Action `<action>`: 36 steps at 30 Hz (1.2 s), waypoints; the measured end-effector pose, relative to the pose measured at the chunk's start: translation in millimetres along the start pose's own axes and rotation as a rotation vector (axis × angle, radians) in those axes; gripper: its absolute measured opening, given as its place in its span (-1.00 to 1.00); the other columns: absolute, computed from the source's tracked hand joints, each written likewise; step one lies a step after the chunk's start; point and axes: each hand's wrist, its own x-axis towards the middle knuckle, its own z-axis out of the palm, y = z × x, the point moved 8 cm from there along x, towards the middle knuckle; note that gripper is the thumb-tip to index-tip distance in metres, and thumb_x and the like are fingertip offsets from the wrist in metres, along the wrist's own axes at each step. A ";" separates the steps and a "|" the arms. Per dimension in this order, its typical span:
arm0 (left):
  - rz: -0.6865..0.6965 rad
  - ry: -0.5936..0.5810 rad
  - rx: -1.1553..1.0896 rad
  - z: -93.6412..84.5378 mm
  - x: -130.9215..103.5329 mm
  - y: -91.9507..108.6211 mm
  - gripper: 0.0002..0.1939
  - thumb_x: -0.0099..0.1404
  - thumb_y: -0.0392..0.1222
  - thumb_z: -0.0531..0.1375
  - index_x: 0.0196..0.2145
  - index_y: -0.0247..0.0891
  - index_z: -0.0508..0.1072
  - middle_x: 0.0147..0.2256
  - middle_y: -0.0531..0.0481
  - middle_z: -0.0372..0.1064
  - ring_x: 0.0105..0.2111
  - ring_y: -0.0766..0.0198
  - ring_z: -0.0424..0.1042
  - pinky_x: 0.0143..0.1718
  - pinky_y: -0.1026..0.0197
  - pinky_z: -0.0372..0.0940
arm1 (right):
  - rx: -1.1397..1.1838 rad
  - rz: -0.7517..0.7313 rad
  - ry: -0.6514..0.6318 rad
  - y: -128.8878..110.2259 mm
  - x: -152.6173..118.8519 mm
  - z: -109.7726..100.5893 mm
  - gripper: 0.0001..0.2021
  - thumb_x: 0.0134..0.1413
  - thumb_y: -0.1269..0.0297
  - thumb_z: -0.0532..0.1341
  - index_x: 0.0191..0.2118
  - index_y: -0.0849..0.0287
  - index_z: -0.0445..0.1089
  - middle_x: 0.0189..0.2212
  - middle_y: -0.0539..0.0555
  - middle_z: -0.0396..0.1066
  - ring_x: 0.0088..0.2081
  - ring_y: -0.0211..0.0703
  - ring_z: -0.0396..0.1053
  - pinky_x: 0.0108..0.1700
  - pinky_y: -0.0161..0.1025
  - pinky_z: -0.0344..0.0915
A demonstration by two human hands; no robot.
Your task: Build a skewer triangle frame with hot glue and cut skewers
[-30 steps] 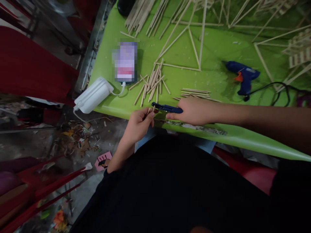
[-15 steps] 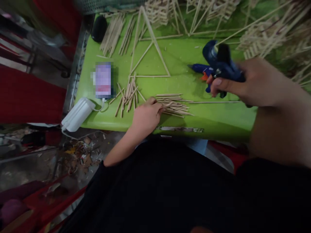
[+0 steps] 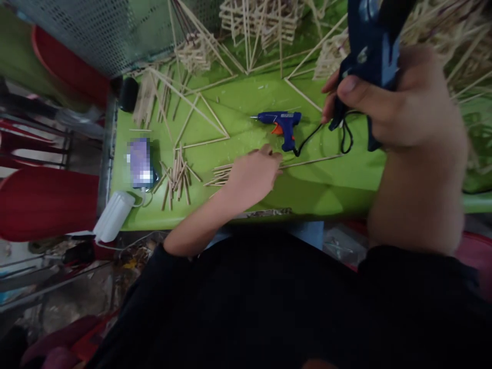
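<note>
My left hand reaches over a pile of short sticks, fingers closed at the left end of a long thin wooden stick. Its fingertips are partly hidden. My right hand is raised over the table's right side, wrapped round a dark blue hand cutter whose upper end leaves the frame. Between the hands a blue glue gun with an orange trigger lies on its side, its black cord running right. Another loose heap of short sticks lies to the left, below a triangular stick frame.
The green table carries several stick structures along the back. At its left stand a phone, a white power bank with a cable, a black object and longer sticks. Red chairs stand beyond the left edge.
My left hand has moved right across the short sticks to the long stick's end. My right hand has lifted the cutter up and away from the glue gun. The view has shifted.
</note>
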 end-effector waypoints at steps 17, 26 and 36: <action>-0.043 0.156 -0.370 1.2 -89.0 -5.1 -0.78 0.71 -0.24 0.04 0.11 -0.24 0.47 -0.12 -0.20 0.60 -0.21 0.07 0.54 -0.15 0.05 0.43 | 0.087 0.040 0.146 -16.4 -12.3 22.3 -0.51 0.12 -0.13 0.66 -0.04 0.03 0.57 -0.22 0.14 0.66 -0.16 0.10 0.67 -0.12 0.02 0.60; -0.204 0.949 -0.828 -2.8 -186.7 -110.6 -0.55 0.73 0.25 0.17 -0.17 -0.16 0.47 -0.44 0.06 0.33 -0.46 0.28 0.31 -0.36 0.20 0.24 | 0.250 -0.181 0.310 18.2 10.8 -2.7 -0.70 -0.04 -0.02 0.58 -0.35 0.05 0.61 -0.40 0.04 0.54 -0.50 -0.07 0.48 -0.35 0.05 0.48; -0.156 1.055 -0.819 25.4 -217.3 -143.9 -0.69 0.76 0.08 0.16 -0.10 -0.15 0.50 -0.33 0.02 0.42 -0.35 0.27 0.42 -0.23 0.19 0.34 | 0.041 -0.159 0.293 54.3 16.7 18.6 -0.82 -0.04 0.02 0.44 -0.33 -0.05 0.64 -0.31 0.20 0.55 -0.44 0.05 0.41 -0.24 0.20 0.44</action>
